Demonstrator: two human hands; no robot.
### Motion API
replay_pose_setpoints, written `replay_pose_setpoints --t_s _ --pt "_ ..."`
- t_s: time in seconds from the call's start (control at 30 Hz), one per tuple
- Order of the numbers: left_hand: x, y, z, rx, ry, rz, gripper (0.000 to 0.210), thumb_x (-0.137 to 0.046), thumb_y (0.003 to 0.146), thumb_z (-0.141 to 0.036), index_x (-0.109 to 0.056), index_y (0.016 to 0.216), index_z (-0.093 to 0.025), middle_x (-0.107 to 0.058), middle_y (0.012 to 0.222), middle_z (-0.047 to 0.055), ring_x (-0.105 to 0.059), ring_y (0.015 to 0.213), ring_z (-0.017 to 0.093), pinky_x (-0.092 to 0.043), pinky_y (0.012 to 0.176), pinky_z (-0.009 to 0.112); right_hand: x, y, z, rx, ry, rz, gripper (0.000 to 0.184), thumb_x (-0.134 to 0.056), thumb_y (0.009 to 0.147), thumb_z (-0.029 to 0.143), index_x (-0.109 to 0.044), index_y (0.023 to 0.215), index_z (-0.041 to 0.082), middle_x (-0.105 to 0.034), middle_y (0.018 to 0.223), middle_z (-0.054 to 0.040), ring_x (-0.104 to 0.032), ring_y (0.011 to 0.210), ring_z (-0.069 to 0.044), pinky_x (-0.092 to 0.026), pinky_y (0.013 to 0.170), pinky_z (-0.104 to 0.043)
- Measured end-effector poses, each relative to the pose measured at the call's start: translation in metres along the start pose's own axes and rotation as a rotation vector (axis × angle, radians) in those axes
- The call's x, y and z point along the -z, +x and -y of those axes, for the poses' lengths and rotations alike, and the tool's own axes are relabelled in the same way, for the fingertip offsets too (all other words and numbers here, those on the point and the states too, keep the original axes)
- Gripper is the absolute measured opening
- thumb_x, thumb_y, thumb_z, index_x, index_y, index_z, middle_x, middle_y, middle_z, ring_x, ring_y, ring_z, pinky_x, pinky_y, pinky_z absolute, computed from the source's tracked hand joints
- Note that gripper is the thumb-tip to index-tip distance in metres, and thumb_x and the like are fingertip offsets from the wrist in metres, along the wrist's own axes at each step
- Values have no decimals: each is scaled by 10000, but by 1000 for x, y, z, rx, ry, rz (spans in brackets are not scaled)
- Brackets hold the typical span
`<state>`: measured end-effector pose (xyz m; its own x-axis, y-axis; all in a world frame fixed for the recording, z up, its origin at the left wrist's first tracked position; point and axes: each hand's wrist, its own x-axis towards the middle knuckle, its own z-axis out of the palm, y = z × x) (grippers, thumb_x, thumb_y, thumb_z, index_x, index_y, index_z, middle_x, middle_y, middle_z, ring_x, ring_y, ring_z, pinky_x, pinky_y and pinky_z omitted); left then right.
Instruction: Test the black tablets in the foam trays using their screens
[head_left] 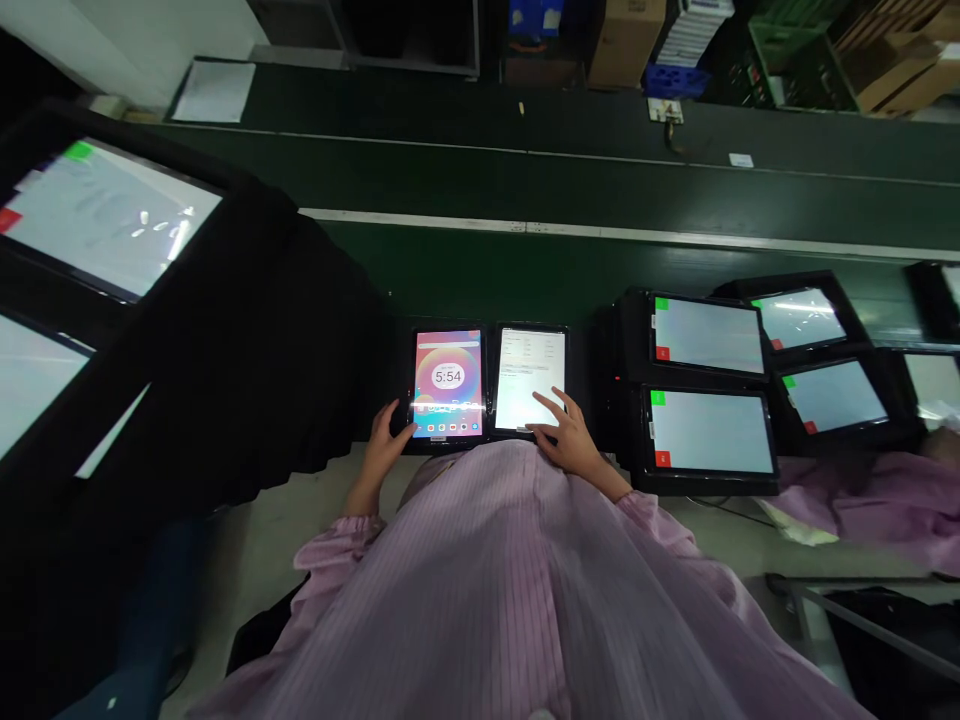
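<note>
Two tablets lie side by side in front of me at the bench's near edge. The left tablet [448, 380] shows a colourful home screen with a clock reading 5:54. My left hand [385, 440] rests at its lower left corner, fingers apart, with the thumb by the screen's edge. On the right tablet [521, 400] a mostly white screen shows lines of small text and boxes. Over its lower right part my right hand [568, 432] is spread, fingertips at or just above the glass; contact cannot be told.
At right, several lit tablets, including a nearer one [712, 432], stand in black holders; a co-worker's pink sleeve [892, 505] is beyond. Black cloth [300, 330] and a tilted screen [112, 220] fill the left. Across the green bench [480, 265] are a cardboard box [626, 40] and green crate [799, 60].
</note>
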<state>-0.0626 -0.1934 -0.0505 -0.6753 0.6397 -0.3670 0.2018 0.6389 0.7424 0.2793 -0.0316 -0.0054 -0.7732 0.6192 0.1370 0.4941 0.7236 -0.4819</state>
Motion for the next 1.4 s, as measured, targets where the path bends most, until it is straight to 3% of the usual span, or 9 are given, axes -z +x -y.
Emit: replay_pose_setpoints --t_s 0.1,0.23,0.43,0.77,1.07,1.4 --pt "0 2 -2 5 1 4 600 -754 762 -381 -659 1340 -251 -594 1477 155 -443 1522 351 -342 1275 517 -4 1 -3 -72 -20 -50 320 -540 1029 271 -842 1131 296 -581 1567 -86 -435 1511 -405 -478 1133 -704" --pt "1 2 -4 10 -1 9 595 -751 771 -362 -662 1349 -250 -597 1483 152 -449 1518 351 -346 1274 518 -5 8 0 -52 -1 -66 341 -517 1043 266 -821 1187 320 -581 1568 -60 -426 1521 -363 -449 1184 -678" --pt "3 0 -3 17 -24 18 612 -744 779 -358 -658 1382 -293 -622 1472 112 -454 1518 346 -342 1278 529 -3 17 11 60 7 17 336 -525 1056 313 -859 1038 294 -594 1551 -56 -421 1527 -348 -489 1188 -607" --pt "5 2 -2 15 -36 71 695 -790 750 -291 -633 1426 -268 -593 1520 125 -405 1554 346 -317 1292 511 -2 33 21 126 -30 158 296 -555 1050 344 -838 1136 345 -538 1610 -9 -351 1573 -379 -440 1218 -655" --pt "10 15 11 9 -9 167 849 -876 720 -376 -566 1498 -238 -520 1599 153 -333 1593 354 -278 1304 499 -2 13 8 15 26 -58 388 -444 1081 298 -824 1156 275 -618 1517 -88 -460 1483 -325 -485 1176 -610" --pt "8 16 18 -30 -37 158 852 -900 680 -389 -584 1463 -269 -539 1568 144 -344 1583 380 -279 1298 556 1 4 4 -12 32 -53 362 -472 1071 303 -826 1147 282 -629 1501 -95 -477 1473 -339 -508 1141 -630"
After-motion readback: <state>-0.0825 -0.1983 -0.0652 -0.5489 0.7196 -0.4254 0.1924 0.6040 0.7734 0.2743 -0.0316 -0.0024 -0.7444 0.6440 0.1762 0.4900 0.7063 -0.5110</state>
